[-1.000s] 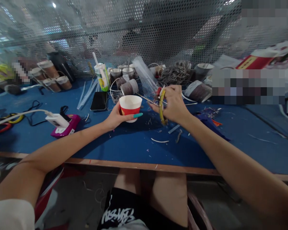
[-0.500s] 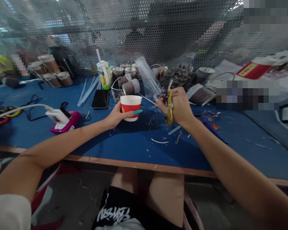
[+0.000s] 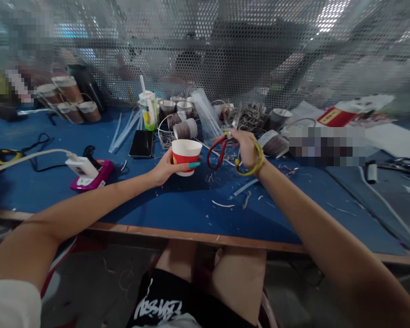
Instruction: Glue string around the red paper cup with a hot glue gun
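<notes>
Clearly the person is working at the blue desk (image 3: 177,205) with both hands out over its middle, as the head view is showing. Their left hand (image 3: 164,167) is closing round a red-and-white paper cup (image 3: 186,155), fingers wrapped about its side wall, the cup standing upright on the desk, well in from the near edge. That cup is looking light and thin-walled, so it is likely crushing easily; holding it low on the wall, as the hand is doing, seems the safest place. Their right hand (image 3: 248,148) is gripping scissors (image 3: 225,148), a yellow loop round the back of the hand and a red loop hanging free toward the cup; the blades are blurred and I cannot tell how far they are parted. Those scissors are stiff and hard, best taken by the loops. Behind, toward the far edge, a spool of grey cord (image 3: 185,129), a dark phone (image 3: 141,143) and a drink carton (image 3: 147,109) are lying.
</notes>
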Demonstrator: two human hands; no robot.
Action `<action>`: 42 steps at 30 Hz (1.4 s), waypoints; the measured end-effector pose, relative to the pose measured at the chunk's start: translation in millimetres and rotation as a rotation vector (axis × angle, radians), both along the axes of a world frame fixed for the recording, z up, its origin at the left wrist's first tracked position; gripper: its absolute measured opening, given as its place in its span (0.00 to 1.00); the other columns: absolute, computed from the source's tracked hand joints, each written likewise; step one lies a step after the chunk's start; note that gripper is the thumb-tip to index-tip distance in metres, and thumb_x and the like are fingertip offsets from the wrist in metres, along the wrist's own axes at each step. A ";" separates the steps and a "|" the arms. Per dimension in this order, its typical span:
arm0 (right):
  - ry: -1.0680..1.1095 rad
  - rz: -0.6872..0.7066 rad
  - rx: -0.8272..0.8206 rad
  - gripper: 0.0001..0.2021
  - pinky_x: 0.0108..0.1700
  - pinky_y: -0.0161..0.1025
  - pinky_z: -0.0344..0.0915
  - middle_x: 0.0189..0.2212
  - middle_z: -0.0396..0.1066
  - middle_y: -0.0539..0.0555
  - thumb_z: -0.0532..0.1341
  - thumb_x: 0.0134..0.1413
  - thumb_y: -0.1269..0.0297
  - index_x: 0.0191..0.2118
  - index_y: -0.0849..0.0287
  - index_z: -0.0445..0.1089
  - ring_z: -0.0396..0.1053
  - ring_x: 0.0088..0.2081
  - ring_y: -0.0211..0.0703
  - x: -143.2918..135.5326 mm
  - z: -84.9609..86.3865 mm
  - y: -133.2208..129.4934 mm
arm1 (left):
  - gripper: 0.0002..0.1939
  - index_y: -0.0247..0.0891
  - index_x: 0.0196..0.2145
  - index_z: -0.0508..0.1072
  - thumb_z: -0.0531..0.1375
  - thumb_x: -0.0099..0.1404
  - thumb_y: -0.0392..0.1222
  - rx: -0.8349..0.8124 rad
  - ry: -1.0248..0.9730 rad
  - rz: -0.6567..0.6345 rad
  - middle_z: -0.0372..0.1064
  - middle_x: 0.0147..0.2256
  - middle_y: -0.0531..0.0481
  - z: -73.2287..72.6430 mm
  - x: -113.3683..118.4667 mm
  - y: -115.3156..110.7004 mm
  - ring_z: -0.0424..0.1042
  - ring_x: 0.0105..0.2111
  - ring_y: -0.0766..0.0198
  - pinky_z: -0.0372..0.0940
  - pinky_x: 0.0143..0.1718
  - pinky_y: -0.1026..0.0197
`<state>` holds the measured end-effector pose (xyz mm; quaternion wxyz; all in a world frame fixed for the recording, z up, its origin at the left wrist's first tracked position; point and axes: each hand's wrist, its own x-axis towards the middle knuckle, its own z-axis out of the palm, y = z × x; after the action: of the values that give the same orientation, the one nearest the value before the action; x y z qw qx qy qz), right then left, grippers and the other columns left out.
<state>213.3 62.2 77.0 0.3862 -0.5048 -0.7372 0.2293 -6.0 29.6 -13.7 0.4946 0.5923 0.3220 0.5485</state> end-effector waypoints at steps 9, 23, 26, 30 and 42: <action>0.252 -0.034 -0.349 0.35 0.31 0.45 0.72 0.22 0.68 0.53 0.44 0.60 0.31 0.47 0.55 0.73 0.71 0.23 0.43 9.5 9.1 38.4 | 0.39 0.39 0.49 0.68 0.75 0.40 0.45 -0.109 -0.137 0.001 0.74 0.46 0.43 7.7 4.1 -5.0 0.74 0.47 0.51 0.69 0.52 0.45; 0.406 -0.074 -0.161 0.16 0.34 0.38 0.68 0.33 0.72 0.53 0.58 0.60 0.47 0.37 0.56 0.67 0.72 0.32 0.40 -4.1 -16.0 23.4 | 0.36 0.37 0.46 0.71 0.76 0.37 0.43 -0.179 -0.232 -0.004 0.76 0.42 0.44 8.4 4.8 -4.2 0.74 0.43 0.54 0.68 0.50 0.48; 0.401 -0.139 -0.316 0.11 0.33 0.39 0.67 0.25 0.69 0.50 0.65 0.51 0.57 0.29 0.57 0.65 0.70 0.29 0.42 0.9 -34.5 28.5 | 0.37 0.37 0.47 0.71 0.76 0.37 0.42 -0.182 -0.237 -0.016 0.75 0.40 0.46 10.9 5.8 -5.5 0.74 0.41 0.56 0.68 0.48 0.50; 0.393 -0.080 -0.432 0.06 0.34 0.40 0.68 0.24 0.72 0.53 0.66 0.47 0.64 0.26 0.60 0.71 0.71 0.30 0.43 5.1 -30.7 26.8 | 0.40 0.39 0.51 0.70 0.75 0.39 0.41 -0.185 -0.222 -0.032 0.75 0.39 0.47 11.3 6.1 -5.7 0.74 0.40 0.57 0.68 0.48 0.50; 0.337 0.092 -0.582 0.10 0.33 0.37 0.67 0.18 0.70 0.51 0.66 0.51 0.65 0.22 0.59 0.69 0.68 0.25 0.39 -34.5 -20.1 37.2 | 0.39 0.37 0.49 0.71 0.75 0.39 0.48 -0.128 -0.142 -0.141 0.76 0.42 0.43 9.3 3.4 -5.9 0.74 0.46 0.50 0.66 0.53 0.45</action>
<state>178.8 99.4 56.9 0.3317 -0.5152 -0.5884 0.5276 -2.6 23.7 -4.5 0.5903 0.5404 0.2780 0.5313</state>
